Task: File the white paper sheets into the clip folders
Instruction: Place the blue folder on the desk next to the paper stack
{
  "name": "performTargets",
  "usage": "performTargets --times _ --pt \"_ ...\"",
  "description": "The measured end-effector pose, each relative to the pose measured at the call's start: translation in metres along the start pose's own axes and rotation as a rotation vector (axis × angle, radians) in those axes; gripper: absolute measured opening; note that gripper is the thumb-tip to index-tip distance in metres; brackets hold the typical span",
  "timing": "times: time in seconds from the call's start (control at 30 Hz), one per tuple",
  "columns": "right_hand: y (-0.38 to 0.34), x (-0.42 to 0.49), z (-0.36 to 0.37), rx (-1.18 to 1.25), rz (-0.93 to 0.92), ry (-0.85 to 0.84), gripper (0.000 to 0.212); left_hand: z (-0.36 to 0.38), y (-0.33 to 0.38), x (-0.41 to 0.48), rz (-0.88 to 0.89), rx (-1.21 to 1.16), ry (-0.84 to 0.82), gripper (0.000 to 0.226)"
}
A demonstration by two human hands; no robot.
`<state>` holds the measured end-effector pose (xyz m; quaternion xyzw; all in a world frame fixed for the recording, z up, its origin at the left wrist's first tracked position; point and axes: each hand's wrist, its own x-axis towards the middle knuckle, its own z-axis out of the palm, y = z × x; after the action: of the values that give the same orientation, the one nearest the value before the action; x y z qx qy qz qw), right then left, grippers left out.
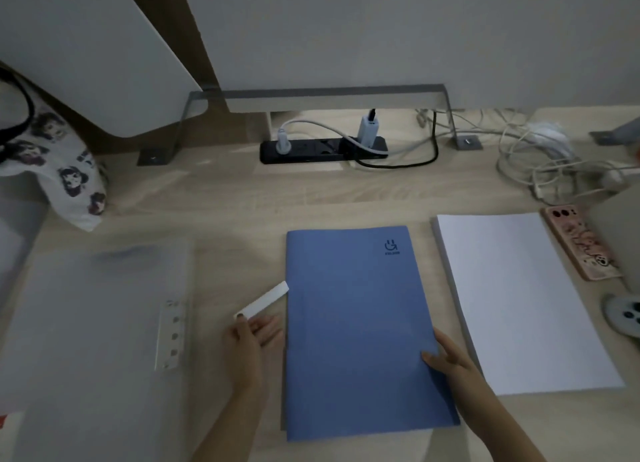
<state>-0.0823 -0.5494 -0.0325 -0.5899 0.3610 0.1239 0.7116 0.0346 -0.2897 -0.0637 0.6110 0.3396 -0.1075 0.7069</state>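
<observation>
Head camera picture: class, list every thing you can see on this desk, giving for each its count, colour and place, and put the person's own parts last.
Blue folder: one, blue, closed, desk centre.
White paper stack: one, white, right of the folder.
Clear folder: one, translucent, desk left, blurred.
White strip: one, white, at the blue folder's left edge.
Phone: one, pink patterned case, right of the paper.
Power strip: one, black, desk back, plugs in it.
Cables: several, white, back right.
Printed cloth: one, white with dark figures, far left.
Controller: one, grey, right edge, cut off.
Left hand: fingers holding the white strip.
Right hand: resting on the blue folder's right edge.
</observation>
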Motion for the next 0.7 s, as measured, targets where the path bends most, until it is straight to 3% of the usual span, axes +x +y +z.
performTargets --times 0.13,0.3,0.37,0.4,0.53,0.6,0.7 --pt "0.004 0.003 -0.007 -0.026 -0.013 0.018 0.037 0.002 0.020 0.024 0.030 0.058 0.042 0.041" --pt "0.005 0.006 -0.009 -0.126 0.012 0.097 0.040 0.005 0.036 0.050 0.035 0.224 0.001 0.032" --pt "0.005 0.009 -0.007 -0.258 -0.020 0.187 0.045 0.010 0.036 0.040 0.170 0.411 0.026 0.018" --pt "0.005 0.010 -0.004 -0.342 -0.054 0.232 0.047 0.012 0.032 0.027 0.271 0.531 0.012 0.025" --pt "0.005 0.012 0.004 -0.615 -0.144 0.361 0.050 0.023 -0.007 -0.023 0.551 0.997 -0.435 0.060" --pt "0.005 0.013 0.006 -0.681 -0.168 0.391 0.048 0.024 -0.020 -0.032 0.575 1.181 -0.491 0.070" --pt "-0.001 0.011 0.008 -0.650 -0.267 0.383 0.036 0.028 -0.019 -0.037 0.542 1.180 -0.522 0.072"
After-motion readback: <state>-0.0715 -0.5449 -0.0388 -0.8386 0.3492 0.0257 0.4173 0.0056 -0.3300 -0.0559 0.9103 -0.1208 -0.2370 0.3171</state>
